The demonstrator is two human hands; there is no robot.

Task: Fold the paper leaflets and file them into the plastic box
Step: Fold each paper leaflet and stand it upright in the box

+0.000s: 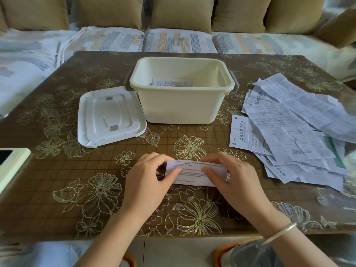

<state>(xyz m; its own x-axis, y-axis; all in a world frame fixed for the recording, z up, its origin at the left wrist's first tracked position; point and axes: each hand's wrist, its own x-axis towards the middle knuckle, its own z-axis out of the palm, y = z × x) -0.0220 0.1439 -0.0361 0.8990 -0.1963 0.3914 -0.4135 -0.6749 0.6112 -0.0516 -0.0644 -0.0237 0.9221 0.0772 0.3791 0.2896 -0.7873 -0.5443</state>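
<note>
A left hand (148,176) and a right hand (236,175) pinch the ends of a folded leaflet (194,173) at the counter's (57,170) near side. Behind it stands the open box (181,106), a few papers (173,82) inside, lid (109,116) at left, loose pile (289,135) at right.

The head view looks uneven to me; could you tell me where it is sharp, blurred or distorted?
Head view: sharp in the middle, on the folded leaflet, left hand, right hand; the loose leaflets smear into blur toward the right edge; wide-angle distortion bows the table edges; light glints off its gold flowers.
</note>
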